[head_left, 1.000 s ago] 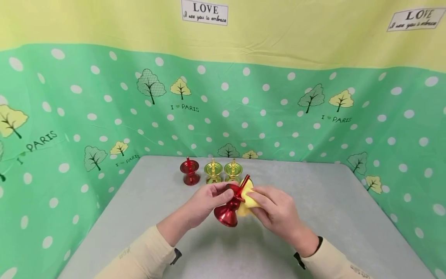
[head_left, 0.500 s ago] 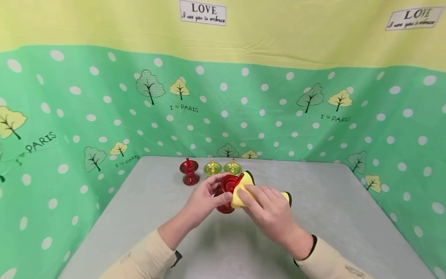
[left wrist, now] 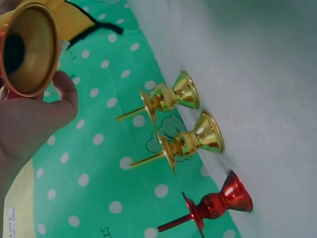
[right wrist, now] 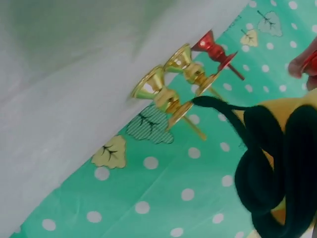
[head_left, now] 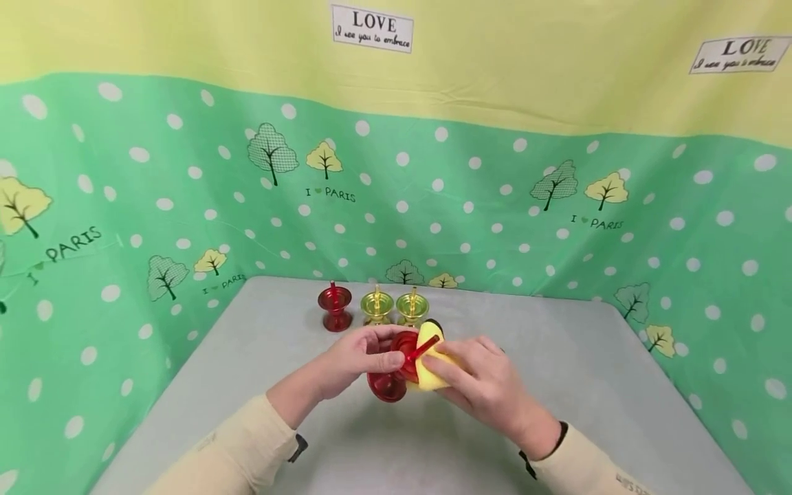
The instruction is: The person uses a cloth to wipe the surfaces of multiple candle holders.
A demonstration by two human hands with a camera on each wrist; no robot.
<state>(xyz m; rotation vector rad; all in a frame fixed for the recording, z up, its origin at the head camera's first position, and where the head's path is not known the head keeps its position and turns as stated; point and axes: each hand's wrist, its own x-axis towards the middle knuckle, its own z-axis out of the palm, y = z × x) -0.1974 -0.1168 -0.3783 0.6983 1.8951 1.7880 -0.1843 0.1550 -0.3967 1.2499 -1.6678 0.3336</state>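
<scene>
Over the near middle of the table, my left hand [head_left: 359,357] grips a shiny red candle holder [head_left: 386,389] by its upper dish. It is tilted, its dish and spike leaning right. My right hand [head_left: 489,381] pinches a yellow cloth [head_left: 428,375] with black edging against the right side of the dish, next to the spike. In the left wrist view, the holder's hollow base [left wrist: 42,54] faces the camera, above the left thumb. Folds of the black-edged cloth [right wrist: 280,119] fill the right part of the right wrist view, where most of the right hand is hidden.
Along the back of the grey table [head_left: 266,344] stand another red candle holder [head_left: 336,307] and two gold candle holders, the left one [head_left: 377,303] and the right one [head_left: 412,303], all upright. A green and yellow printed curtain [head_left: 495,179] encloses the back and sides.
The held candle holder tipped left-up, then sank slightly, its spike now leaning further right. The cloth shifted over the dish and back to its right side. The standing holders stayed put.
</scene>
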